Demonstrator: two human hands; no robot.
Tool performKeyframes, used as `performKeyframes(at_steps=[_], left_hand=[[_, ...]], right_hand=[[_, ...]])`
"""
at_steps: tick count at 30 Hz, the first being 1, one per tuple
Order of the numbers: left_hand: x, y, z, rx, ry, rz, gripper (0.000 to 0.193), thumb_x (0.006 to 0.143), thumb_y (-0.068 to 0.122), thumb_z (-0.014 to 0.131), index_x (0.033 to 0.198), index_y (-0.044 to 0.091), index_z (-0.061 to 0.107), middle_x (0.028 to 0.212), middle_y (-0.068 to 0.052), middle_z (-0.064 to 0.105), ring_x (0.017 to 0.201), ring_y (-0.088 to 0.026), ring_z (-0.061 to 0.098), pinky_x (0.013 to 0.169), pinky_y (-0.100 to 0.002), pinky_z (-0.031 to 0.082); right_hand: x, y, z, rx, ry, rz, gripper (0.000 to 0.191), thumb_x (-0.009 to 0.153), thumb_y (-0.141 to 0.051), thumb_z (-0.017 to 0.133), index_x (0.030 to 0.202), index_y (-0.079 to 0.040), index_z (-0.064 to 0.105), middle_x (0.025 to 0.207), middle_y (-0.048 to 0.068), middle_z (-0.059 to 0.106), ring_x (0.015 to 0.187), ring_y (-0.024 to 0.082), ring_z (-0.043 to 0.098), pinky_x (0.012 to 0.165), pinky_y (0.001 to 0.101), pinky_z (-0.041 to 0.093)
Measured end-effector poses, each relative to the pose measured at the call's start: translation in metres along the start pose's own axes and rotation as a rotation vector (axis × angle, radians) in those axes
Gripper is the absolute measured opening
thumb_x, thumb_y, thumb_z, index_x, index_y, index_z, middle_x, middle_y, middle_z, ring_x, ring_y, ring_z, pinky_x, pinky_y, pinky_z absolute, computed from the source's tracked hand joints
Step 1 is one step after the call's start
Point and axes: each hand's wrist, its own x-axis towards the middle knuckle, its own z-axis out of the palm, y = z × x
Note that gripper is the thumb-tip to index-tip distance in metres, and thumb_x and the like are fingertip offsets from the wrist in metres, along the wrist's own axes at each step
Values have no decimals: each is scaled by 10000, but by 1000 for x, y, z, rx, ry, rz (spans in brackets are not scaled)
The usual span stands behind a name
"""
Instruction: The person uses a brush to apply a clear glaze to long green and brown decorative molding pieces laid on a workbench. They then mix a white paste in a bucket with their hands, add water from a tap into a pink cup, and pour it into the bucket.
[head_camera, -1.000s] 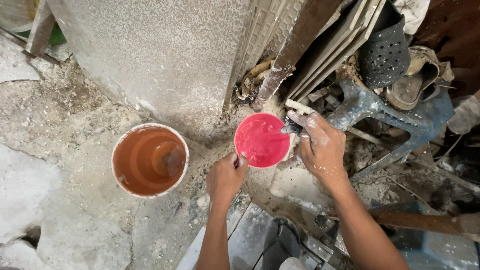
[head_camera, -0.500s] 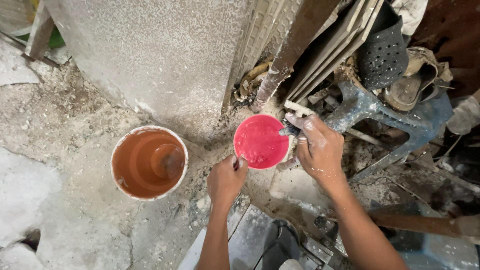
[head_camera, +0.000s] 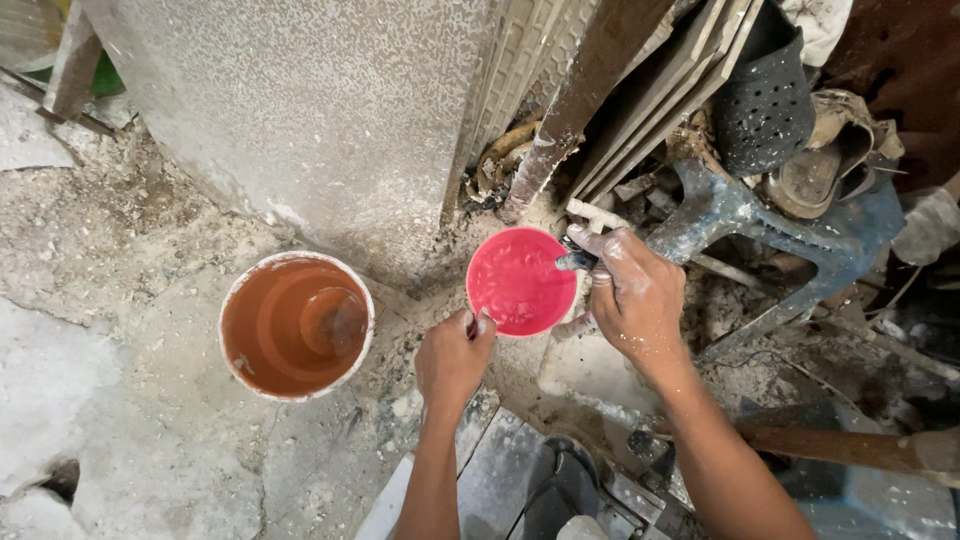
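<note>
Here the left hand (head_camera: 452, 358) pinched the near rim of the pink bowl (head_camera: 518, 280) at mid-frame, probably to steady it. The right hand (head_camera: 635, 295) closed its fingers (head_camera: 598, 243) around a small tool (head_camera: 573, 262) dipped over the far rim; the orange bucket (head_camera: 296, 325) stood apart, to the left.

You look down on a dusty, cracked concrete floor (head_camera: 120, 300), a rough speckled wall (head_camera: 300, 100), and leaning boards (head_camera: 640, 90) beside it.

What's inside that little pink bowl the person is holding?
The pink bowl holds wet, glossy pink liquid, likely paint. The right hand dips a small tool into it at the rim; its tip is hidden by the fingers. The left hand pinches the near rim.
</note>
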Motion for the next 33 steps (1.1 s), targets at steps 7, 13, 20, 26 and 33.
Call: performKeyframes(at_steps=[7,13,20,26,33], left_hand=[[1,-1,0,-2,-10,-7,353,906,421,649,821,86,719,727,-148,725,645,-331,706,625,-471,528],[4,-4,5,-2,-111,-57,353,936,401,639,764,96,680,617,-79,685,516,-203,644,553,-407,518],[5,-9,12,-18,-33,-9,345,913,397,677,755,90,684,627,-97,688,530,-219,646,559,-422,508],[4,-7,11,-15,-69,-58,370,920,419,663,773,81,691,669,-120,711,585,-266,698,601,-441,534],[5,-5,11,19,-21,-41,390,878,467,672,835,82,720,774,-169,734,723,-368,721,665,-495,543]], right_hand=[[3,-3,-1,21,2,3,226,905,5,595,1101,-15,705,859,150,568,707,364,611,623,451,479],[2,-2,0,31,-2,9,213,906,18,581,1084,-2,696,863,151,587,657,352,597,576,441,461],[4,-3,-1,17,-2,5,221,904,10,585,1095,-13,695,871,145,589,667,348,598,587,437,464],[6,-8,-3,33,-11,22,321,898,21,573,1163,-59,735,852,134,590,662,332,604,583,429,469],[5,-5,-2,31,-6,13,287,899,16,577,1137,-45,724,865,139,596,678,348,610,596,434,481]])
